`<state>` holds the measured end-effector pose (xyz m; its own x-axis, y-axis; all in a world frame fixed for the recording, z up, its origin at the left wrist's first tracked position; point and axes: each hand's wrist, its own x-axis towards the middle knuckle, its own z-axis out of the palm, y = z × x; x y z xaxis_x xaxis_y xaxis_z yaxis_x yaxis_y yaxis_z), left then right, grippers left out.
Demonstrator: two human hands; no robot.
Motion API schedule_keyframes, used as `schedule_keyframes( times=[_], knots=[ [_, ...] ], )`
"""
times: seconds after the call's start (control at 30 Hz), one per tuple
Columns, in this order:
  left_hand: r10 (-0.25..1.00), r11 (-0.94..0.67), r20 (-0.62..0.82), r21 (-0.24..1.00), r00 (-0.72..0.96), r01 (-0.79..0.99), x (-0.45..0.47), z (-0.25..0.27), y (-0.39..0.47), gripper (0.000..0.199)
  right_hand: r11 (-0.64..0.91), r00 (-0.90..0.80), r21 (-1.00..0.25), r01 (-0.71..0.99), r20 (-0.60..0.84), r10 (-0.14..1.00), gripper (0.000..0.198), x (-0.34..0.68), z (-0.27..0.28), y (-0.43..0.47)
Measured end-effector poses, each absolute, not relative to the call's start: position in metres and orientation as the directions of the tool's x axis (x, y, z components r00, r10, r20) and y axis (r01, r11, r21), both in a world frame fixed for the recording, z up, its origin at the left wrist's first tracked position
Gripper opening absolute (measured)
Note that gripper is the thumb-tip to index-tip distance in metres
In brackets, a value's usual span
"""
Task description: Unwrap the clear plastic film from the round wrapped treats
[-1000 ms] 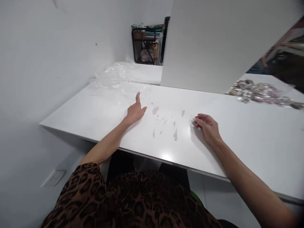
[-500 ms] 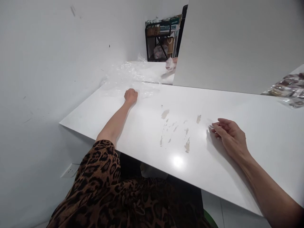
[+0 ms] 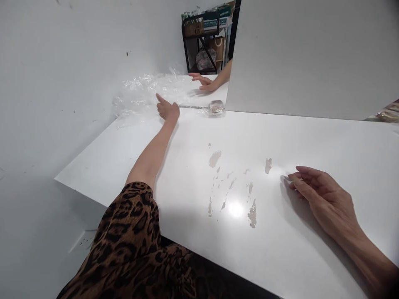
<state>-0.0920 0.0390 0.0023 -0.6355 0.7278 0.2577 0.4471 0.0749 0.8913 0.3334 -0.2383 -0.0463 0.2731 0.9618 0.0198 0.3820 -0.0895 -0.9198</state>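
Observation:
My left hand (image 3: 167,110) reaches to the far side of the white table (image 3: 193,174), index finger stretched out and the other fingers curled. It is at the edge of a heap of crumpled clear plastic bags (image 3: 140,93) and grips nothing that I can see. Over the right part of the table, my right hand (image 3: 324,195) is loosely bent, thumb and fingers a little apart. No held object can be made out there. A small clear wrapped packet (image 3: 216,107) with brownish contents lies at the table's far edge, right of my left hand.
Another person's hand (image 3: 205,83) extends past a tall grey panel (image 3: 311,58) over the far surface. More wrapped packets (image 3: 386,114) show at the right. A black rack (image 3: 201,37) with boxes and bags stands behind. A white wall (image 3: 62,104) borders the left; peeled patches (image 3: 215,159) mark the tabletop.
My left hand has moved farther forward, its index finger now extended. The wrapped packet now lies at the table's far edge, and the other person's hand is spread open without it. My view has shifted.

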Motion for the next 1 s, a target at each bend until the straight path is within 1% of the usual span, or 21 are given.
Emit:
schedule_keyframes(
  times=[0.03,0.07,0.1,0.17,0.23,0.27,0.33,0.4,0.47,0.53,0.57,0.6,0.67,0.7,0.73,0.77,0.8,0.83,0.9,0.93,1.0],
  knots=[
    [0.739,0.063,0.343,0.822,-0.580,0.566,-0.079,-0.001,0.034,0.073,-0.098,0.277,-0.919,0.382,0.012,0.961,0.049,0.333,-0.046,-0.239],
    [0.774,0.028,0.415,0.732,-0.478,0.681,-0.064,-0.005,0.029,0.067,-0.106,0.278,-0.919,0.379,0.003,0.961,0.050,0.333,-0.046,-0.239],
    [0.826,-0.022,0.445,0.638,-0.345,0.770,-0.048,-0.009,0.026,0.063,-0.111,0.279,-0.920,0.376,-0.001,0.960,0.051,0.333,-0.045,-0.239],
    [0.905,-0.153,0.418,0.491,-0.078,0.858,-0.019,-0.018,0.024,0.063,-0.112,0.281,-0.921,0.373,-0.003,0.960,0.052,0.333,-0.044,-0.238],
    [0.926,-0.236,0.371,0.418,0.072,0.877,0.004,-0.025,0.028,0.066,-0.106,0.275,-0.924,0.367,-0.001,0.961,0.054,0.333,-0.043,-0.238],
    [0.930,-0.248,0.354,0.404,0.099,0.880,0.013,-0.028,0.031,0.063,-0.100,0.268,-0.927,0.361,0.001,0.963,0.054,0.333,-0.042,-0.237],
    [0.942,-0.235,0.320,0.407,0.103,0.883,0.024,-0.029,0.036,0.048,-0.093,0.248,-0.934,0.345,-0.005,0.969,0.054,0.334,-0.042,-0.236],
    [0.948,-0.201,0.311,0.436,0.063,0.877,0.028,-0.024,0.035,0.032,-0.085,0.227,-0.943,0.322,-0.010,0.974,0.053,0.335,-0.043,-0.235],
    [0.937,-0.172,0.349,0.500,-0.015,0.849,0.028,-0.015,0.024,0.023,-0.067,0.208,-0.950,0.306,-0.002,0.978,0.051,0.335,-0.046,-0.234],
    [0.916,-0.162,0.383,0.622,-0.118,0.766,0.026,-0.005,0.003,0.018,-0.041,0.190,-0.955,0.293,0.016,0.982,0.050,0.336,-0.049,-0.232],
    [0.912,-0.166,0.375,0.707,-0.166,0.687,0.025,0.000,-0.011,0.020,-0.028,0.181,-0.957,0.290,0.026,0.983,0.050,0.337,-0.050,-0.232],
    [0.918,-0.163,0.337,0.803,-0.211,0.574,0.024,0.004,-0.027,0.023,-0.015,0.174,-0.958,0.287,0.037,0.984,0.049,0.337,-0.052,-0.231],
    [0.950,-0.107,0.172,0.963,-0.259,0.248,0.024,0.009,-0.061,0.031,0.012,0.160,-0.961,0.276,0.058,0.985,0.048,0.338,-0.054,-0.230],
    [0.968,-0.045,0.060,0.997,-0.243,0.063,0.024,0.010,-0.078,0.032,0.024,0.156,-0.964,0.266,0.068,0.985,0.048,0.338,-0.055,-0.229],
    [0.979,0.033,-0.054,0.994,-0.197,-0.104,0.025,0.011,-0.095,0.031,0.034,0.154,-0.967,0.254,0.075,0.985,0.048,0.339,-0.055,-0.229],
    [0.979,0.119,-0.153,0.964,-0.131,-0.237,0.027,0.012,-0.111,0.029,0.041,0.157,-0.970,0.241,0.081,0.984,0.049,0.338,-0.055,-0.228],
    [0.971,0.199,-0.231,0.922,-0.057,-0.331,0.029,0.012,-0.125,0.026,0.052,0.164,-0.971,0.234,0.092,0.982,0.051,0.337,-0.054,-0.228],
    [0.959,0.265,-0.285,0.883,0.008,-0.387,0.031,0.011,-0.139,0.025,0.068,0.166,-0.967,0.244,0.110,0.980,0.053,0.335,-0.053,-0.229],
    [0.928,0.366,-0.359,0.833,0.097,-0.416,0.037,0.010,-0.162,0.022,0.135,0.139,-0.938,0.320,0.187,0.972,0.057,0.326,-0.049,-0.231],
    [0.914,0.401,-0.386,0.820,0.122,-0.409,0.040,0.008,-0.172,0.023,0.187,0.098,-0.907,0.377,0.240,0.966,0.061,0.320,-0.046,-0.232],
    [0.891,0.453,-0.427,0.810,0.155,-0.372,0.048,0.004,-0.186,0.025,0.330,-0.042,-0.804,0.495,0.357,0.933,0.073,0.302,-0.040,-0.234]
  ],
)
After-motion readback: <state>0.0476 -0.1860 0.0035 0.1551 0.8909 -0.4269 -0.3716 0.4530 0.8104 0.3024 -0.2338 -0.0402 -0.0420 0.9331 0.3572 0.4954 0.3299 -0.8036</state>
